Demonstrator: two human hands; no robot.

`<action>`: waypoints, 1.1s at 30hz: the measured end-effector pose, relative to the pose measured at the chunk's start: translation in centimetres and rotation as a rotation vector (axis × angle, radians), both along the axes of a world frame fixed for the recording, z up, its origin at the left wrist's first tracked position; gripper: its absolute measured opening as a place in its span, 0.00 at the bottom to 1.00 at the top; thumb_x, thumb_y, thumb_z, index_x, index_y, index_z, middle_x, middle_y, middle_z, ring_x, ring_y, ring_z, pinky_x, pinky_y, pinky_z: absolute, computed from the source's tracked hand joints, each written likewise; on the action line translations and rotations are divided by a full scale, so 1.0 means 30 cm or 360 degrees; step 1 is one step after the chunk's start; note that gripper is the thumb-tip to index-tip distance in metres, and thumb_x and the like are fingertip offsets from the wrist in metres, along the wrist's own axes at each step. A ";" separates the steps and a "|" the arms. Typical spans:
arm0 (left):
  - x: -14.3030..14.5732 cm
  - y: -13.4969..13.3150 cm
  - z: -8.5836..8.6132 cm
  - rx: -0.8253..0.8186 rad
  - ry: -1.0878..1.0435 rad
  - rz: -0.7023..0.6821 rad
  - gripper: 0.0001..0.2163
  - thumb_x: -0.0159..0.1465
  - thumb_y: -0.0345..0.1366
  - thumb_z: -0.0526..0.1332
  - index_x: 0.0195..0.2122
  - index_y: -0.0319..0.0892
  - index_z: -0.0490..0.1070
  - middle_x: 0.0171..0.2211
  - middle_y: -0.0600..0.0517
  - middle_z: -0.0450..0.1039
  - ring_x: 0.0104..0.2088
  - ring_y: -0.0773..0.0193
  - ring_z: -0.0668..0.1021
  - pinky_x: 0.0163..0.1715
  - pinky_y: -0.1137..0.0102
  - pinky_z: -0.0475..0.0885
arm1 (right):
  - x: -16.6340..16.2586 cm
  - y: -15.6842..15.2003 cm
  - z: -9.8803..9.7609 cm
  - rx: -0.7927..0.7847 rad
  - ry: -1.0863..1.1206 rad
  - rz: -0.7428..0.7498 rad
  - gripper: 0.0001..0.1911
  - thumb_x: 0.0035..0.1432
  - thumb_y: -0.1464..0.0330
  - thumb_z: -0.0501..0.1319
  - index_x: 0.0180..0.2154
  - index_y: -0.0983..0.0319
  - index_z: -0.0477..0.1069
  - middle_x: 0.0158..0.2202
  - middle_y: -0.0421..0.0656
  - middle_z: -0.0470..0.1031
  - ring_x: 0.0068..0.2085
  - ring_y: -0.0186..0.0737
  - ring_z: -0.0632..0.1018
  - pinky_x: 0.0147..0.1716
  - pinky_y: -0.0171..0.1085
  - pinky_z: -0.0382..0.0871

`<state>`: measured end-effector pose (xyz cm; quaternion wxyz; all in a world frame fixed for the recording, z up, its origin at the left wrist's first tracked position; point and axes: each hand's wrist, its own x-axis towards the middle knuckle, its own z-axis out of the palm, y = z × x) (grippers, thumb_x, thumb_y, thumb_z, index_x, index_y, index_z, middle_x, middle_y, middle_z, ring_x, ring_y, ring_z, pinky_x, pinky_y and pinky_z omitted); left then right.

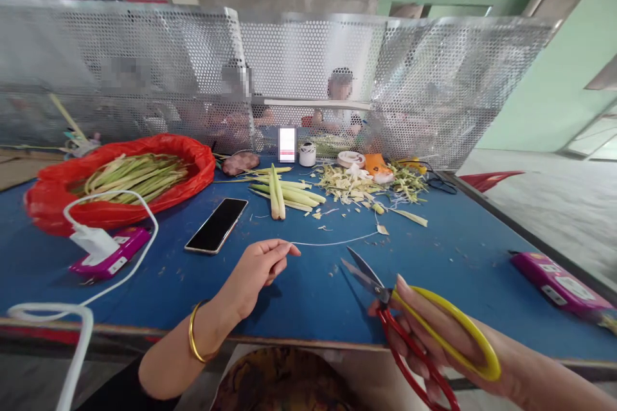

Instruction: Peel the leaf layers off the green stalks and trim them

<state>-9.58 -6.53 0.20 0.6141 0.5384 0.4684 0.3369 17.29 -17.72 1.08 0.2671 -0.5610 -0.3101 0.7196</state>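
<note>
My left hand (267, 263) is closed in a pinch on the end of a thin white string (328, 244), above the blue table. The string runs right to a small pale scrap (382, 229) among the trimmings. My right hand (419, 327) grips a pair of scissors (378, 289) with one yellow and one red handle, blades slightly apart and pointing up-left, short of the string. Beyond my hands lie several pale green stalks (294, 196), two of them (276, 196) crossing over the others. A heap of shredded peelings (344, 185) sits to their right.
A red plastic bag (193, 154) of long green stems (135, 176) stands at left, near a phone (216, 226) and a purple power strip (113, 253) with a white cable. Another purple strip (559, 286) lies right. A perforated metal screen (308, 45) closes the back; people sit behind it.
</note>
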 end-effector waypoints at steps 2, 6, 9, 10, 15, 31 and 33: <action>0.003 -0.006 -0.005 -0.0020 -0.0001 -0.0025 0.15 0.61 0.46 0.58 0.33 0.38 0.74 0.15 0.60 0.52 0.17 0.74 0.51 0.17 0.74 0.45 | -0.003 0.024 0.003 0.0019 -0.0021 -0.0009 0.33 0.56 0.40 0.49 0.42 0.61 0.70 0.24 0.42 0.71 0.22 0.34 0.72 0.18 0.30 0.69; 0.005 -0.019 -0.009 -0.0033 -0.0001 -0.0061 0.15 0.62 0.46 0.57 0.32 0.38 0.74 0.15 0.60 0.52 0.17 0.74 0.51 0.17 0.74 0.45 | -0.022 0.098 0.002 0.0000 0.0012 0.0024 0.34 0.56 0.40 0.48 0.44 0.61 0.68 0.20 0.39 0.69 0.17 0.34 0.69 0.16 0.34 0.70; 0.000 -0.027 -0.005 -0.0026 0.0008 -0.0076 0.15 0.62 0.46 0.57 0.32 0.38 0.74 0.15 0.60 0.51 0.17 0.74 0.51 0.17 0.74 0.44 | -0.037 0.145 -0.006 -0.0020 0.0000 0.0066 0.33 0.58 0.40 0.47 0.42 0.62 0.68 0.20 0.38 0.68 0.16 0.33 0.69 0.15 0.34 0.70; -0.003 -0.030 -0.003 -0.0018 0.0014 -0.0082 0.15 0.62 0.47 0.57 0.32 0.38 0.74 0.15 0.60 0.51 0.17 0.74 0.51 0.18 0.74 0.44 | -0.041 0.157 -0.009 -0.0011 -0.0004 0.0071 0.32 0.58 0.41 0.47 0.42 0.62 0.68 0.20 0.38 0.68 0.17 0.33 0.68 0.15 0.34 0.70; -0.022 -0.039 0.007 0.0070 0.0098 -0.0079 0.16 0.63 0.47 0.57 0.33 0.39 0.74 0.16 0.60 0.52 0.18 0.73 0.53 0.18 0.74 0.46 | -0.057 0.184 -0.039 0.0098 -0.0014 -0.0021 0.26 0.60 0.46 0.51 0.39 0.62 0.69 0.20 0.34 0.62 0.15 0.27 0.62 0.10 0.28 0.64; -0.404 0.378 0.142 0.0792 0.2336 0.0878 0.18 0.66 0.37 0.47 0.43 0.37 0.76 0.41 0.38 0.76 0.42 0.47 0.76 0.39 0.58 0.67 | -0.021 0.173 -0.127 0.0144 0.0395 -0.0368 0.24 0.58 0.49 0.58 0.41 0.63 0.72 0.23 0.34 0.60 0.16 0.22 0.56 0.13 0.25 0.56; -0.439 0.387 0.137 0.0672 0.2413 0.0818 0.15 0.64 0.33 0.51 0.39 0.33 0.77 0.40 0.34 0.76 0.43 0.43 0.76 0.38 0.56 0.67 | -0.019 0.171 -0.130 0.0159 0.0403 -0.0365 0.24 0.58 0.49 0.58 0.41 0.63 0.72 0.23 0.35 0.60 0.16 0.23 0.56 0.13 0.26 0.56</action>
